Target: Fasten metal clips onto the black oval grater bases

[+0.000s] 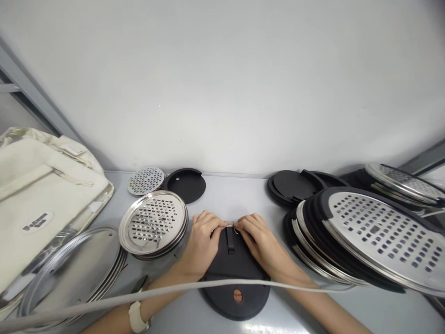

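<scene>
A black item (222,255) with a short strap (230,240) and a rounded lower end lies on the table in the middle. An orange-brown spot shows through a round hole near its bottom. My left hand (205,236) pinches the left end of a thin metal bar at its top edge. At the right end of that bar, beside a small metal ring (236,230), the fingers of my right hand (259,239) are pressed together. The fingertips of both hands are partly hidden.
Stacked perforated metal discs (153,222) and plain metal discs (74,273) stand left, beside cream bags (45,185). Black round trays (186,184) lie behind. Tilted grater discs (385,236) and black discs (292,184) stand right. A pale cable (174,288) crosses in front.
</scene>
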The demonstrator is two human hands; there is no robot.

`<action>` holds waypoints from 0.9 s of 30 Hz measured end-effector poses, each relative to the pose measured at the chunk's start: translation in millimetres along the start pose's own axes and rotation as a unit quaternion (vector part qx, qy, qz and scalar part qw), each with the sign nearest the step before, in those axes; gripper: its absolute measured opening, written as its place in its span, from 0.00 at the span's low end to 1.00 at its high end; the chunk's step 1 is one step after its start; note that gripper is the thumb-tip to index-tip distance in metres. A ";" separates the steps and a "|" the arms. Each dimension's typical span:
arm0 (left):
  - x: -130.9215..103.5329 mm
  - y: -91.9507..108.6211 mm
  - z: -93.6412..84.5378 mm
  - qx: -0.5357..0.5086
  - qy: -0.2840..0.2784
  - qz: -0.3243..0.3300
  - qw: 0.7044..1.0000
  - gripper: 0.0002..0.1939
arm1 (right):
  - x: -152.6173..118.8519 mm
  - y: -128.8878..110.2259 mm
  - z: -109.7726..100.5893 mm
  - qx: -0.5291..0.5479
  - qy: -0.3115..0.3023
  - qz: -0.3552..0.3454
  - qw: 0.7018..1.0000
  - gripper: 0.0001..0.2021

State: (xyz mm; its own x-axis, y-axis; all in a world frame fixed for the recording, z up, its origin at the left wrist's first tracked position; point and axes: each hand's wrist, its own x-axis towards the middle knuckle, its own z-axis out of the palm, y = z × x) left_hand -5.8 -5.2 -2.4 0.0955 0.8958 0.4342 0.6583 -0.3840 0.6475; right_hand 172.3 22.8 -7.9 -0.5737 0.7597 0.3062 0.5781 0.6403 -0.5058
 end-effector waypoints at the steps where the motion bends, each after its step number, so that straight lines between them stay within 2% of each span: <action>1: -0.1 0.0 0.1 0.000 0.001 0.001 1.000 0.10 | -0.2 0.2 0.0 -0.002 -0.001 0.000 1.000 0.08; 16: 0.2 -0.6 -0.2 -0.003 0.002 0.010 1.000 0.10 | -0.9 -6.3 -9.4 -0.046 -0.046 -0.030 0.997 0.10; 27: 0.5 -1.6 0.1 0.000 0.003 0.013 1.000 0.10 | -0.7 -9.5 -13.5 -0.058 -0.044 -0.034 0.997 0.07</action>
State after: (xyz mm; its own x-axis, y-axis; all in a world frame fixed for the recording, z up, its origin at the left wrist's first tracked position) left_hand -6.8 -4.2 -3.3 0.1085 0.8838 0.4551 0.6551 -0.4079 0.6360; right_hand 175.0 17.8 7.5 -0.6603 0.7039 0.2617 0.5961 0.7033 -0.3874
